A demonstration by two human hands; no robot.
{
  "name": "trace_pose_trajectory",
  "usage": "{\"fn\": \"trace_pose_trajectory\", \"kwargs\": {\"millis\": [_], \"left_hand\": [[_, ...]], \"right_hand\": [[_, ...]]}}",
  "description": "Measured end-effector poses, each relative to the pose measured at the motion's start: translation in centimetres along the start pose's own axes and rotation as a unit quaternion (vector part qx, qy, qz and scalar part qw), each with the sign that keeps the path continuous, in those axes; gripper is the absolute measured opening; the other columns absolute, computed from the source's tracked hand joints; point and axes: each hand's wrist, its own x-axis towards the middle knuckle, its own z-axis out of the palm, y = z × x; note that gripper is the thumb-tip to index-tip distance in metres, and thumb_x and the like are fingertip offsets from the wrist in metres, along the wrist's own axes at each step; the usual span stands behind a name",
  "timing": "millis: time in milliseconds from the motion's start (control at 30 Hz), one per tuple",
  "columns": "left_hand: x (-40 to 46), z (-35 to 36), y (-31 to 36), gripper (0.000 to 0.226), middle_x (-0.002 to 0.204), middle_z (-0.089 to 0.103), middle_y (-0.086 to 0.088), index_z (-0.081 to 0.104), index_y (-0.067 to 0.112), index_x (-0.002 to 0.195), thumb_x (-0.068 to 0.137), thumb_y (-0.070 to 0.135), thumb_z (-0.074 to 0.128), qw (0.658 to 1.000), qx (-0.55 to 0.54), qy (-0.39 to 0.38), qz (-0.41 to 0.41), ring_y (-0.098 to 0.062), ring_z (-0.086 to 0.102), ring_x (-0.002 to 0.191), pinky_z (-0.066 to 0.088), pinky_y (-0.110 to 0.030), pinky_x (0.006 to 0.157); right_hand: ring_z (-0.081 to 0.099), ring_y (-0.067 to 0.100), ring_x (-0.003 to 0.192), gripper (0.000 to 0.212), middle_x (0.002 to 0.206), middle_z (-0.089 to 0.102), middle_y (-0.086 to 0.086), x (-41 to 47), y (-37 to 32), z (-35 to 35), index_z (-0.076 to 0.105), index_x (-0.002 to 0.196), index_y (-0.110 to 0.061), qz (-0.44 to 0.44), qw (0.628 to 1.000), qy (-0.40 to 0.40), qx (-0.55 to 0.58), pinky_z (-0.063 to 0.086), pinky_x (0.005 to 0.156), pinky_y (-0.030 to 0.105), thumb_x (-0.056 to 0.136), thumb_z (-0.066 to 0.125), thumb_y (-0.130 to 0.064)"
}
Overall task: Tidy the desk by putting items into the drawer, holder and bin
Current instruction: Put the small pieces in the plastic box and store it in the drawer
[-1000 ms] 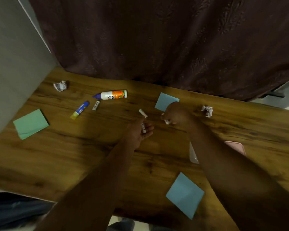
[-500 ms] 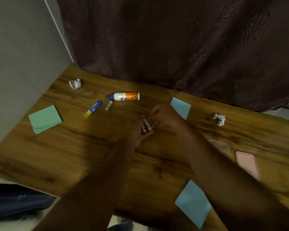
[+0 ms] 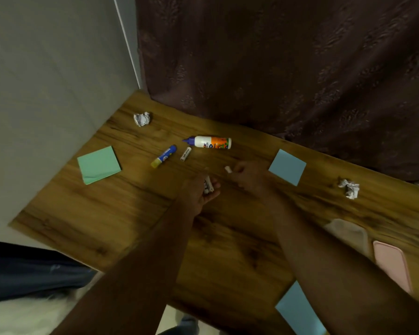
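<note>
— What's the left hand doing?
— Cupped palm-up, cradling small white sticks.
— The right hand?
— Pinching another white stick (just beyond the left palm), above the desk.

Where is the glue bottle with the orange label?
In the head view, the glue bottle lies on its side toward the back of the wooden desk, left of centre, near the curtain. The small white tube and blue glue stick lie just in front of it.
</note>
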Motion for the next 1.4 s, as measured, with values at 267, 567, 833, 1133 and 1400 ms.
{"fn": "trace_pose_trajectory", "kwargs": {"millis": [267, 567, 833, 1133, 1400], "left_hand": [[-0.6, -2.5, 1.9, 0.03, 0.113, 0.065, -0.013, 0.061, 0.008, 0.114, 0.092, 0.029, 0.062, 0.998, -0.006, -0.004, 0.056, -0.025, 0.065, 0.101, 0.059, -0.041, 0.079], [-0.7, -8.1, 4.5, 0.018, 0.092, 0.063, -0.012, 0.058, 0.008, 0.103, 0.096, 0.025, 0.058, 0.995, -0.057, 0.067, 0.053, -0.023, 0.067, 0.087, 0.059, -0.04, 0.075], [-1.3, -9.4, 5.2, 0.015, 0.095, 0.062, -0.013, 0.058, 0.011, 0.103, 0.097, 0.024, 0.054, 0.995, -0.058, 0.048, 0.061, -0.024, 0.066, 0.089, 0.058, -0.039, 0.073], [-2.0, -0.1, 2.5, 0.01, 0.086, 0.067, -0.007, 0.064, 0.015, 0.092, 0.095, 0.024, 0.059, 0.987, 0.102, -0.059, 0.107, -0.018, 0.067, 0.081, 0.059, -0.04, 0.077], [-6.6, 16.7, -5.3, 0.022, 0.094, 0.068, -0.008, 0.059, 0.012, 0.114, 0.094, 0.02, 0.062, 0.918, 0.289, -0.255, 0.095, -0.016, 0.068, 0.078, 0.061, -0.031, 0.066]], "right_hand": [[0.054, 0.002, 0.052, 0.025, 0.055, 0.058, -0.008, -0.2, -6.8, 4.0, 0.059, 0.059, -0.026, -0.137, 0.987, -0.083, -0.014, 0.04, 0.052, 0.024, 0.079, 0.073, -0.02], [0.06, 0.028, 0.109, 0.029, 0.12, 0.065, 0.014, 4.0, -10.5, 6.2, 0.063, 0.121, -0.004, -0.184, 0.974, -0.034, -0.127, 0.042, 0.091, 0.033, 0.093, 0.055, -0.007], [0.054, 0.029, 0.12, 0.032, 0.132, 0.056, 0.014, 6.2, -10.8, 8.2, 0.054, 0.129, -0.006, -0.184, 0.922, -0.052, -0.337, 0.04, 0.098, 0.035, 0.1, 0.045, -0.013], [0.066, 0.016, 0.069, 0.011, 0.077, 0.071, 0.009, -0.4, -4.1, -0.5, 0.072, 0.084, -0.006, -0.077, 0.995, 0.024, 0.066, 0.054, 0.066, 0.035, 0.08, 0.073, -0.016], [0.059, 0.012, 0.058, 0.016, 0.071, 0.064, 0.004, -11.6, 7.1, -14.1, 0.061, 0.093, -0.018, 0.089, 0.967, 0.144, 0.19, 0.049, 0.054, 0.027, 0.083, 0.073, -0.016]]}}
